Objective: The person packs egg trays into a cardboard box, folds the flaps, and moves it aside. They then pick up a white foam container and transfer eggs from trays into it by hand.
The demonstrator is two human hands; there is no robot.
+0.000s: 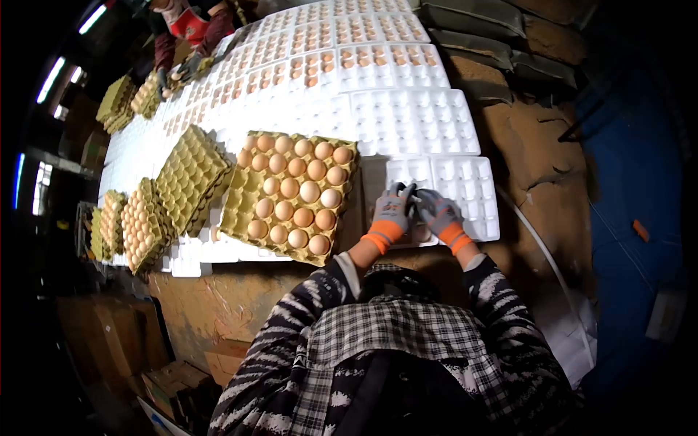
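Note:
My left hand [392, 214], in a grey glove with an orange cuff, is over a white foam tray [467, 185] at the table's near right. Beside it, my right hand [438, 214], gloved alike, reaches over the same tray area. The fingertips of both meet or nearly meet; whatever they hold is hidden under the gloves. An egg partly shows below and between the hands. Left of them lies a yellowish pulp tray [243, 200] with brown eggs [310, 192] in most cups; several cups at its left side hold none.
White foam trays [414, 120] cover the table, the far ones filled with eggs. Stacked pulp trays [190, 178] and egg-filled trays [138, 225] stand at the left. A co-worker [193, 33] handles eggs at the far left. Brown sacks [538, 152] lie right; cartons [123, 327] are below left.

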